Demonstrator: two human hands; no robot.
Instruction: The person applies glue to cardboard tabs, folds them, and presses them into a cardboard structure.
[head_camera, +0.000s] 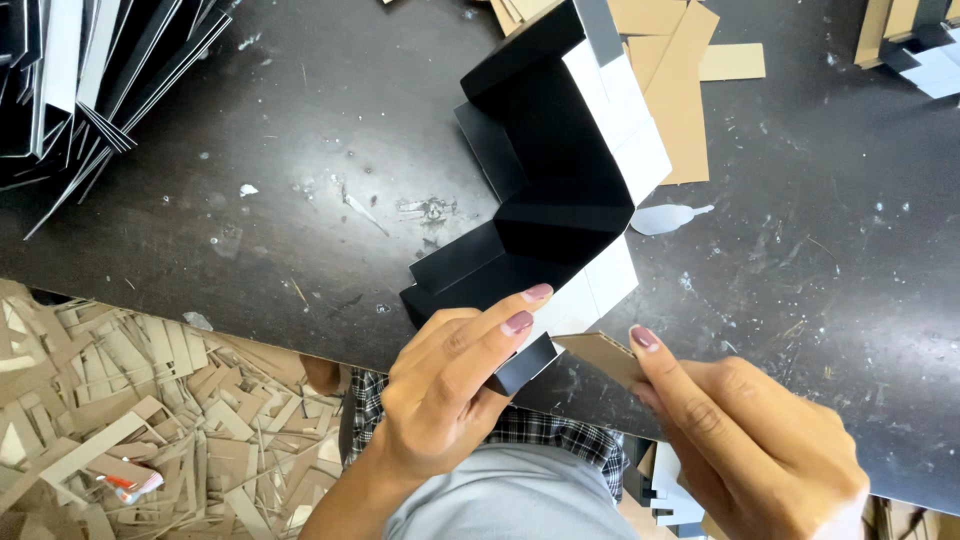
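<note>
A folded black-and-white card box blank (560, 190) stands bent in a zigzag on the dark worktable (300, 150). My left hand (455, 385) grips its near black flap, fingers laid over the black panel. My right hand (745, 445) pinches a small brown cardboard piece (605, 355) and holds it against the white underside by the near edge of the blank.
A stack of black-and-white blanks (80, 70) lies at the far left. Brown cardboard pieces (675, 70) lie behind the blank, with more (905, 35) at the far right. Cardboard offcuts (130, 420) litter the floor at left. A small white scrap (665, 217) rests beside the blank.
</note>
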